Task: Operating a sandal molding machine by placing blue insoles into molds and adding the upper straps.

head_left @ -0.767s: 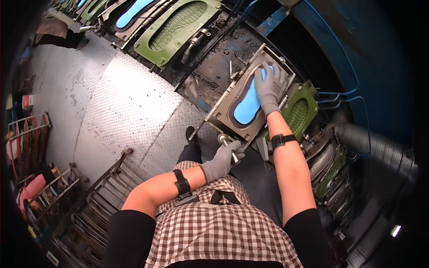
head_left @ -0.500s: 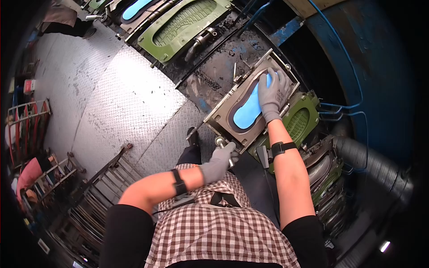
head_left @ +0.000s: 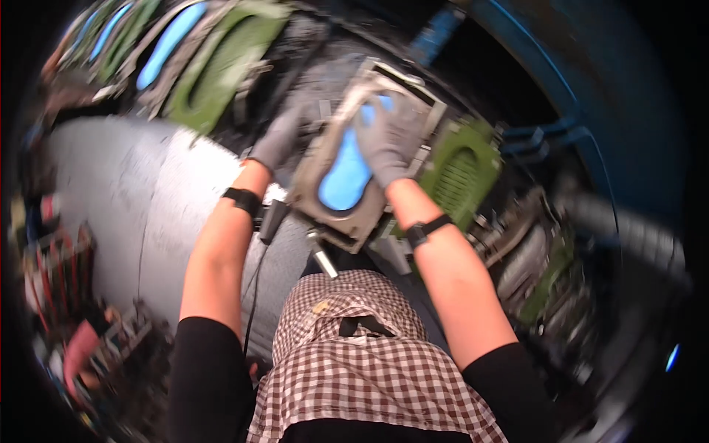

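Note:
In front of me a tilted grey metal mould holds a bright blue shoe sole in a dark surround. My right hand, in a grey glove, lies over the far end of the sole, with blue showing between its parted fingers. My left hand, gloved alike, is beside the mould's far left side. Its fingers are smeared by motion, and I cannot tell whether they touch anything. From the mould's near corner sticks out a metal handle, with neither hand on it.
A green mould plate with a sole-shaped hollow adjoins the mould on the right. Another green plate and more moulds with blue soles stand at the far left. A ribbed duct runs at the right. Metal flooring spreads left.
My left hand has let go of the metal handle and moved forward to the mould's far left side. My right hand stays on the blue sole. The whole view has turned and blurred.

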`<action>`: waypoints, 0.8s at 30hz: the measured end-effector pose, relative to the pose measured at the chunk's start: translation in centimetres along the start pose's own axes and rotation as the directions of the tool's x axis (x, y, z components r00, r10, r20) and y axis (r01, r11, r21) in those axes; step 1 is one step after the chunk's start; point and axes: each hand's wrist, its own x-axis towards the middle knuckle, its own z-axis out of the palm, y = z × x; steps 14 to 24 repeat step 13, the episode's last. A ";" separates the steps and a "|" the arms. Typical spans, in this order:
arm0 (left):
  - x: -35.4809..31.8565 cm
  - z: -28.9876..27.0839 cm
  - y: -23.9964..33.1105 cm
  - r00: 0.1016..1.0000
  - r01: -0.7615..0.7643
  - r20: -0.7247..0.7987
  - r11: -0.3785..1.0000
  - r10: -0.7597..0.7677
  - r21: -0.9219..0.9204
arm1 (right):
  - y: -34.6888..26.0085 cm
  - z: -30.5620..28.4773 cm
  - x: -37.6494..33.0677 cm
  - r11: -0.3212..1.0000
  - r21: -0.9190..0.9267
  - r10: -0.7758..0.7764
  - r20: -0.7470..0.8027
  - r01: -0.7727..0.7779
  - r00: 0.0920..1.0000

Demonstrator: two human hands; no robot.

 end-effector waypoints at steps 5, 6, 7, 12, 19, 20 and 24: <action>2.2 2.1 1.2 0.891 -0.448 0.325 0.735 0.317 0.509 | 0.1 -0.9 0.1 0.987 0.110 0.121 -0.048 -0.115 0.991; 2.3 2.6 1.4 0.916 -0.386 0.324 0.739 0.237 0.552 | 0.8 -1.2 0.1 0.982 0.137 0.136 -0.034 -0.130 0.990; 2.7 0.9 1.1 0.878 -0.469 0.341 0.739 0.334 0.484 | 0.1 -1.6 0.3 0.975 0.179 0.138 -0.044 -0.129 0.989; 1.4 6.1 -0.9 0.805 -0.541 0.395 0.274 0.443 0.795 | 3.8 -2.7 -0.2 0.978 0.049 0.209 -0.095 -0.205 0.973; 3.0 -2.4 -2.1 0.933 -0.241 0.084 0.434 0.349 0.868 | 0.4 -3.0 0.8 0.982 0.129 0.146 -0.083 -0.134 0.986; 3.0 -2.4 -2.1 0.933 -0.241 0.084 0.434 0.349 0.868 | 0.4 -3.0 0.8 0.982 0.129 0.146 -0.083 -0.134 0.986; 3.0 -2.4 -2.1 0.933 -0.241 0.084 0.434 0.349 0.868 | 0.4 -3.0 0.8 0.982 0.129 0.146 -0.083 -0.134 0.986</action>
